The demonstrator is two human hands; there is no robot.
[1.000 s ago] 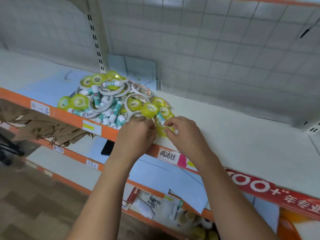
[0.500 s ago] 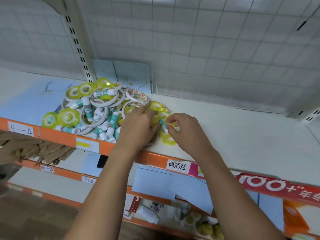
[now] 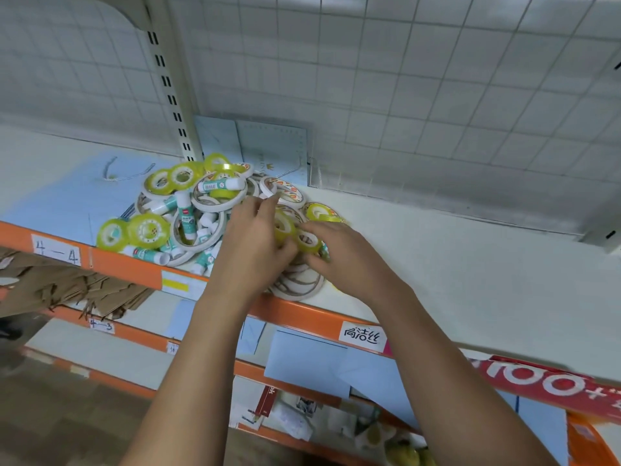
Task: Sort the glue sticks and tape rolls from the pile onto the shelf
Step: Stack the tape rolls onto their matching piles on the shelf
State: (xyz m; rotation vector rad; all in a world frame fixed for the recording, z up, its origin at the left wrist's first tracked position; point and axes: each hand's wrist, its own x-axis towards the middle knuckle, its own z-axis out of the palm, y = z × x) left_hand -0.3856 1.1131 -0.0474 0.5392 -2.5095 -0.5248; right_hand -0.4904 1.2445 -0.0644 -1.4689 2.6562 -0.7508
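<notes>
My right hand (image 3: 339,257) pinches a small yellow tape roll (image 3: 308,242) in curled fingers. My left hand (image 3: 255,243) bunches against a second yellow roll (image 3: 284,227); I cannot tell if it grips. Both work the right end of the pile (image 3: 188,210) on the shelf (image 3: 470,264). White rolls (image 3: 299,285) and glue sticks (image 3: 148,255) lie at the front edge, so I judge a careless tug could roll them off.

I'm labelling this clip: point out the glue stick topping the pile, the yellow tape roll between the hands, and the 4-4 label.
glue stick (image 3: 220,185), head view, middle of its white barrel.
yellow tape roll (image 3: 312,247), head view, its yellow outer band.
4-4 label (image 3: 56,251), head view, centre of the white paper.
</notes>
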